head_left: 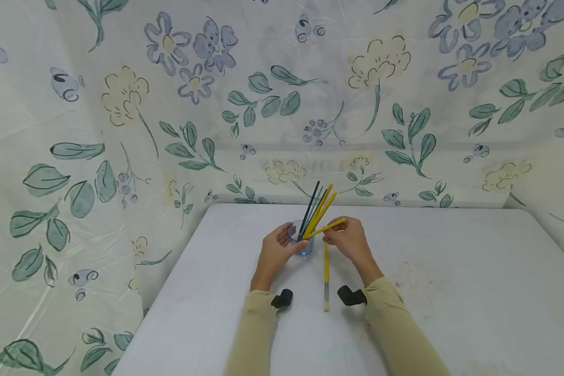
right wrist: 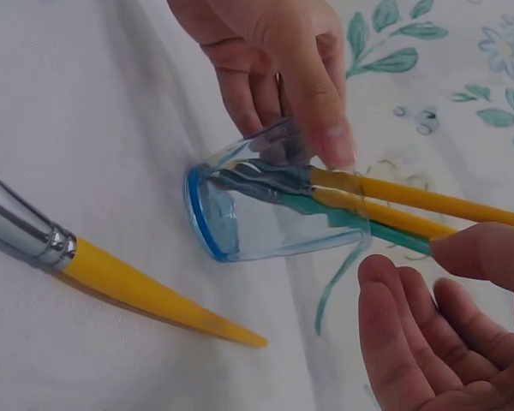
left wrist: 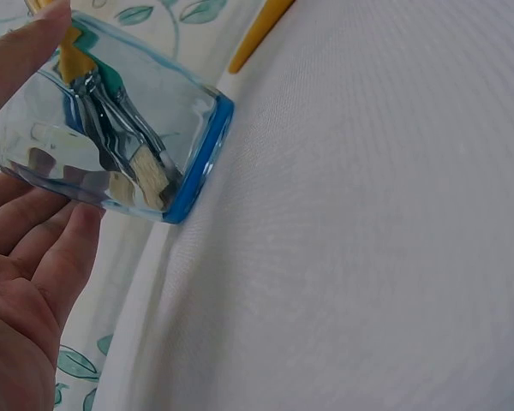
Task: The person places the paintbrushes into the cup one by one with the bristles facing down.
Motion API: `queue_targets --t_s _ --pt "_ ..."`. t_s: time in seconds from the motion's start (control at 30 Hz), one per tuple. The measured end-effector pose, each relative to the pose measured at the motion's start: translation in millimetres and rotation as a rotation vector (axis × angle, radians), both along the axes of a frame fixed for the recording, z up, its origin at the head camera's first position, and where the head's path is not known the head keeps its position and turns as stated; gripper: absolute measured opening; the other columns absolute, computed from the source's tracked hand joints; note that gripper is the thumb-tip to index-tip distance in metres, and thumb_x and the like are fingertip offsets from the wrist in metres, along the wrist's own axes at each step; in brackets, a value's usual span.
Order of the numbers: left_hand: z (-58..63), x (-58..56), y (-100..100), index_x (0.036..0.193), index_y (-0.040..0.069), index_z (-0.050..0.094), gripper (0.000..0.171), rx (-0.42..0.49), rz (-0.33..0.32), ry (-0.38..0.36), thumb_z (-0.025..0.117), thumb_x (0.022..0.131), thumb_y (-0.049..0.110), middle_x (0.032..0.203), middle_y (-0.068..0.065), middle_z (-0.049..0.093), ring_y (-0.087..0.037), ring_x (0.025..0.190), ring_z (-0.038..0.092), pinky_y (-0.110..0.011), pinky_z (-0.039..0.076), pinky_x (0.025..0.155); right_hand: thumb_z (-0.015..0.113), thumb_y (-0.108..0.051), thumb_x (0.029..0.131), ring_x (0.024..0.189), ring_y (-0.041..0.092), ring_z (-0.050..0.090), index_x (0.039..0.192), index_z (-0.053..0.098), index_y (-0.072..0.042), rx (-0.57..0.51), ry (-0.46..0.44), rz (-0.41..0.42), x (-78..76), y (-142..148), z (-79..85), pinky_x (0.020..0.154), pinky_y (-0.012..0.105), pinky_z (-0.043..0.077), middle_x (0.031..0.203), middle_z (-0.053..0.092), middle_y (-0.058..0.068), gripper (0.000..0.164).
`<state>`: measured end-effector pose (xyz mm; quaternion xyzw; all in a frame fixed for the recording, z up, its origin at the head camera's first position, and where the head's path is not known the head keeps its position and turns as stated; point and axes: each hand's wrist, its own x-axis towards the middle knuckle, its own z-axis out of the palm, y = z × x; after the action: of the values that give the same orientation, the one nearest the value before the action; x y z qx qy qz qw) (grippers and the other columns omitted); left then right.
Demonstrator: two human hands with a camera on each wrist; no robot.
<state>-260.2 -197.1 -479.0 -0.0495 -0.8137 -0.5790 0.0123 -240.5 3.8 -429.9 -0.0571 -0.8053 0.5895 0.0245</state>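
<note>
My left hand (head_left: 273,255) holds a clear drinking glass (left wrist: 188,111) with a blue base, thumb on one side and fingers on the other. Several paintbrushes stand in it bristles down, with yellow (head_left: 323,209), dark (head_left: 309,206) and teal handles; their metal ferrules (right wrist: 265,178) show through the wall. Beside the glass, my right hand (head_left: 351,241) pinches a yellow-handled paintbrush (head_left: 331,226) that slants low across the rim. Its bristle end cannot be told apart from the others. Another yellow paintbrush (head_left: 326,266) lies on the table between my forearms, bristles towards me.
The white-covered table (head_left: 451,313) reaches out to both sides, with faint reddish specks (head_left: 415,277) on the right. A floral sheet (head_left: 272,130) hangs behind and at the sides. Black wrist mounts (head_left: 351,295) sit on both sleeves.
</note>
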Motion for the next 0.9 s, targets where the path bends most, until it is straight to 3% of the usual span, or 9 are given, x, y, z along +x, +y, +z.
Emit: queue_targets --t_s 0.43,0.9 --pt "1.4 0.1 -1.7 0.141 0.017 0.052 0.09 0.02 -0.005 -0.003 0.087 0.066 0.052 0.141 -0.004 0.06 -0.018 0.135 0.054 -0.033 0.045 0.113 0.069 -0.02 0.091 0.073 0.016 0.071 0.104 0.065 -0.004 0.013 -0.098 -0.078 3.9 7.2 -16.0 0.071 0.026 0.064 0.097 0.068 0.014 0.021" --pt "-1.1 -1.1 -1.7 0.141 0.016 0.052 0.089 0.014 -0.013 0.02 0.086 0.067 0.051 0.141 -0.005 0.06 -0.019 0.134 0.055 -0.034 0.046 0.113 0.07 -0.023 0.089 0.068 0.013 0.065 0.105 0.065 -0.004 0.083 -0.194 -0.044 13.0 16.1 -27.6 0.059 0.02 0.055 0.088 0.069 0.01 0.025"
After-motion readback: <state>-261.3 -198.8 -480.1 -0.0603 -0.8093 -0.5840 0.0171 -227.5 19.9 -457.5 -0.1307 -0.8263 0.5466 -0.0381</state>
